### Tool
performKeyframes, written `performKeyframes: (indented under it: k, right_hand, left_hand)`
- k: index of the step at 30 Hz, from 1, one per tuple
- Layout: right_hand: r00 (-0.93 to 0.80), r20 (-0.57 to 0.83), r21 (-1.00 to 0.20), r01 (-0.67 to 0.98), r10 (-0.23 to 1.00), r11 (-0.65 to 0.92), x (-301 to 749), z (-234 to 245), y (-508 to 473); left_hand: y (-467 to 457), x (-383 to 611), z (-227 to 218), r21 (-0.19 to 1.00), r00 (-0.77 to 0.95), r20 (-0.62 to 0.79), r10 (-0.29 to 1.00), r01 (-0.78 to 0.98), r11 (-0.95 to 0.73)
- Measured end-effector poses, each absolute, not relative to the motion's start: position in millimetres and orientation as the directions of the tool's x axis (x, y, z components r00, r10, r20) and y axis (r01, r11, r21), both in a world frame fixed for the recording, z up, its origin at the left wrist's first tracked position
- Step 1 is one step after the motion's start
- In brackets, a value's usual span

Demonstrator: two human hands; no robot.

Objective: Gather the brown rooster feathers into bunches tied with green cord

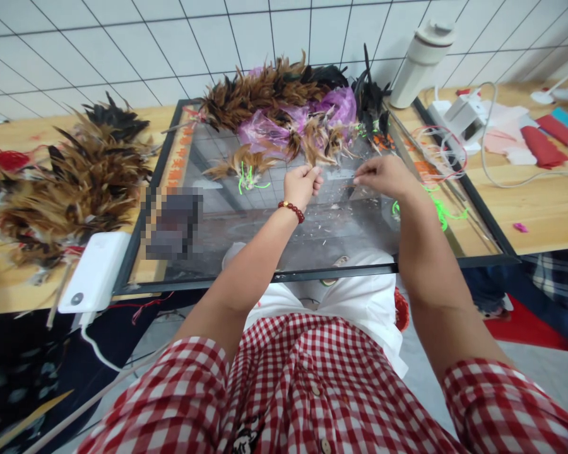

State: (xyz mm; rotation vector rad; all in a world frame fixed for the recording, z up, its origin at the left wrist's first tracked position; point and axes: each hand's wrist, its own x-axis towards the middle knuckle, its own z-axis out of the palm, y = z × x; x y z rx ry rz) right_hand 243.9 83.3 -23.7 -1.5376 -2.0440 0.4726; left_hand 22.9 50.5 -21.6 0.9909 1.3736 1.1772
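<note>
My left hand (301, 184), with a red bead bracelet (291, 210) at the wrist, is closed in a pinch on the quill ends of brown feathers (319, 144) that fan away from me. My right hand (383, 175) is closed too, fingertips pinched just right of the left hand, on something thin I cannot make out. Both hands hover over a glass panel (265, 227) in a black frame. A heap of brown and black feathers with a purple plastic bag (265, 129) lies at the panel's far edge.
A big pile of brown feathers (71, 183) covers the wooden table at left, beside a white power bank (94, 271). A white flask (421, 60), a white charger with cables (464, 116), red cloth pieces (542, 145) and green thread (442, 211) lie at right.
</note>
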Motion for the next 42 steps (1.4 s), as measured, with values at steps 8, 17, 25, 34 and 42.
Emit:
performKeyframes:
  k: [8,17,25,34,42]
  right_hand:
    - [-0.046,0.075,-0.874,0.478,0.996,0.088,212.3,-15.6,73.4]
    - [0.012,0.075,-0.994,0.086,0.997,0.074,176.8,-13.4,61.3]
    - [0.162,0.195,-0.967,-0.132,0.967,0.217,155.3,-38.2,59.7]
    - [0.056,0.061,-0.936,-0.345,0.997,0.076,156.3,-29.9,56.2]
    - [0.06,-0.043,-0.957,-0.29,0.997,-0.024,153.9,-23.8,51.3]
  left_hand:
    - [40.3,25.9,-12.8,0.945,0.0,-0.259,0.966,-0.206,0.254]
    - [31.5,31.9,-10.4,0.888,0.129,-0.328,0.936,-0.298,0.352]
    - [36.6,39.6,-22.3,0.841,0.11,-0.324,0.94,-0.422,0.339]
    - [40.3,26.8,-27.0,0.861,0.293,-0.237,0.926,-0.378,0.34]
    - [37.3,32.8,-26.5,0.904,0.235,-0.25,0.939,-0.29,0.313]
